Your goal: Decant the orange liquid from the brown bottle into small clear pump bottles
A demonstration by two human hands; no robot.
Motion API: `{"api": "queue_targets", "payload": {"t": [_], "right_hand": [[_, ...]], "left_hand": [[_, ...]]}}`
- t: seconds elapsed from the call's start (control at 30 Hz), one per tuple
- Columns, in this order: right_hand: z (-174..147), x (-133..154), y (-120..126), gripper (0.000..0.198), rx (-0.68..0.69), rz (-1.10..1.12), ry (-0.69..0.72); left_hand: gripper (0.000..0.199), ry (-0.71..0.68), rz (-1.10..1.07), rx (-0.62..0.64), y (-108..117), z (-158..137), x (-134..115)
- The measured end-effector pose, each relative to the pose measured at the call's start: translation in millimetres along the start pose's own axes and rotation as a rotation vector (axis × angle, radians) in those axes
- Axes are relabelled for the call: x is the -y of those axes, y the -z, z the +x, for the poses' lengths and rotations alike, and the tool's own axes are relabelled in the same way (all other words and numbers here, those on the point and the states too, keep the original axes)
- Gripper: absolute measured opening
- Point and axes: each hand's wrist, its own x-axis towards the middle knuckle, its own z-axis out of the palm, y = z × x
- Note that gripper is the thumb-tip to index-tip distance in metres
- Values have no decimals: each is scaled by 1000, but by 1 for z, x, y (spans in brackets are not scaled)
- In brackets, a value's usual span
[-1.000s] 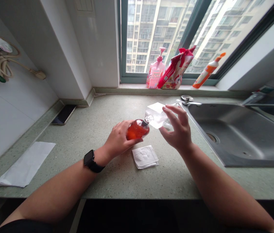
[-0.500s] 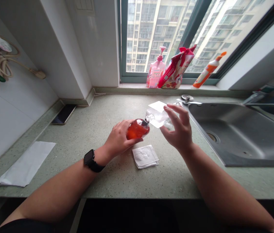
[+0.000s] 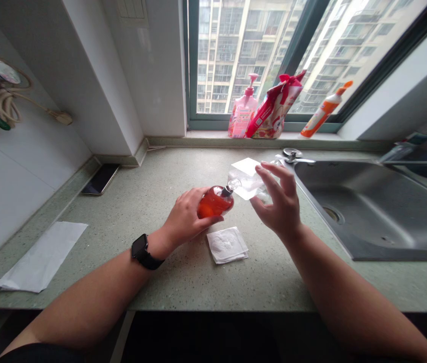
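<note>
My left hand (image 3: 183, 214), wearing a black watch on the wrist, is closed around a bottle (image 3: 215, 202) of orange-red liquid. The bottle tilts to the right; its black neck and clear tip point at a clear, square-sided container (image 3: 247, 184). Between thumb and fingertips, my right hand (image 3: 279, 204) grips that container, which has a bright white upper face; its exact kind is unclear. The tip overlaps the container's left side, and I cannot tell whether they touch. Below them on the counter lies a folded white tissue (image 3: 227, 245).
A steel sink (image 3: 353, 242) is set in the counter (image 3: 153, 181) on the right. At left lie a phone (image 3: 101, 179) and a white paper sheet (image 3: 43, 257). A pink pump bottle (image 3: 243, 113), a red bag (image 3: 276, 108) and an orange-white bottle (image 3: 323, 113) stand on the windowsill.
</note>
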Motion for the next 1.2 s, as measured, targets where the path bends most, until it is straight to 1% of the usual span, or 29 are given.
{"api": "queue_targets", "payload": {"t": [0.13,0.77,1.2], "right_hand": [[0,0,-1,96,-7,1,16],[1,2,0,97,-5,-13,1],[0,1,-1,100,18,-27,8]], "left_hand": [[67,-8,9,-5,0,0,0],[70,-5,-4,-2,-1,0,1],[70,3,0,-1,-1,0,0]]}}
